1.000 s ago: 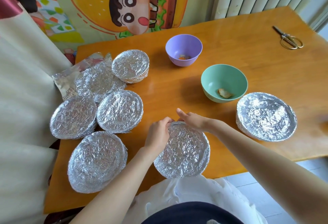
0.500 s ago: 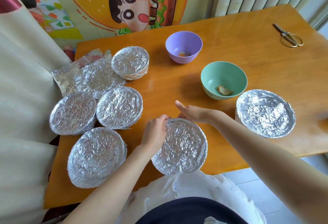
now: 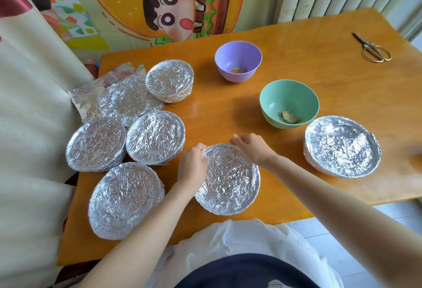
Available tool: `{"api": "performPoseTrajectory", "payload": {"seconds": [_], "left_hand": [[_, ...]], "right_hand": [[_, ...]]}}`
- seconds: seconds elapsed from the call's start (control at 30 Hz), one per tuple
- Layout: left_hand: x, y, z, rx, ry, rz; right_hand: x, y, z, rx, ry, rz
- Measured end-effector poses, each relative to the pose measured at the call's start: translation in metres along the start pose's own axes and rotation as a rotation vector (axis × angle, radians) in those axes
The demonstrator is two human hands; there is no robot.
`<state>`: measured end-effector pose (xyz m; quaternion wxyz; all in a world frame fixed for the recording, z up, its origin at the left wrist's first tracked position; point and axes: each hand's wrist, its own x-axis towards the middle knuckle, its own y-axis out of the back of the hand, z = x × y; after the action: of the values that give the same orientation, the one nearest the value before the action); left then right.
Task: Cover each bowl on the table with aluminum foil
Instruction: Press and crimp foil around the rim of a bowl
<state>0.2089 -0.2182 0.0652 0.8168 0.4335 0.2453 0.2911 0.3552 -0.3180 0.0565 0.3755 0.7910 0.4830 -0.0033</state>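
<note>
Foil-covered bowl (image 3: 228, 180) at the near edge of the desk (image 3: 319, 70), held at its rim by both hands. The left hand (image 3: 193, 165) grips the far-left rim with curled fingers, and the right hand (image 3: 252, 148) pinches the far rim. The uncovered green bowl (image 3: 288, 102) lies just beyond the right hand, with the purple bowl (image 3: 237, 60) farther back. Since the earlier frame, the right hand's outstretched fingers have curled onto the rim.

Foil (image 3: 228, 180) hides everything beneath it. Scraps (image 3: 239, 70) in the purple bowl (image 3: 228, 55) are too small to identify. The tabletop (image 3: 319, 36) runs off right.
</note>
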Motion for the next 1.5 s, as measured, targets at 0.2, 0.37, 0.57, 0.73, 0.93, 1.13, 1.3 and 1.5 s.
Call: {"api": "performPoseTrajectory", "payload": {"seconds": [0.2,0.37,0.57,0.73,0.93,1.13,1.3,1.5], "left_hand": [[-0.003,-0.007,-0.011,-0.056,0.054,-0.174],[0.008,-0.006,-0.008,-0.151,-0.038,-0.199],[0.014,-0.013,-0.003,-0.105,-0.081,-0.162],[0.011,-0.017,-0.001,-0.059,-0.108,-0.134],[0.007,-0.019,0.002,-0.047,-0.106,-0.114],[0.005,-0.02,0.001,-0.063,-0.099,-0.098],[0.003,-0.019,0.001,-0.05,-0.111,-0.107],[-0.002,-0.017,0.0,-0.037,-0.123,-0.101]], "right_hand": [[-0.003,-0.006,0.009,-0.191,0.114,0.01],[-0.005,-0.006,0.009,-0.241,0.154,0.027],[-0.006,-0.009,0.013,-0.279,0.165,0.068],[0.001,-0.007,0.008,-0.283,0.177,-0.03],[-0.003,-0.02,0.01,-0.233,0.16,0.053],[0.002,-0.01,0.006,-0.238,0.188,-0.081],[0.01,-0.014,-0.005,-0.285,0.088,-0.187],[0.013,-0.012,-0.015,-0.136,-0.1,-0.26]]}}
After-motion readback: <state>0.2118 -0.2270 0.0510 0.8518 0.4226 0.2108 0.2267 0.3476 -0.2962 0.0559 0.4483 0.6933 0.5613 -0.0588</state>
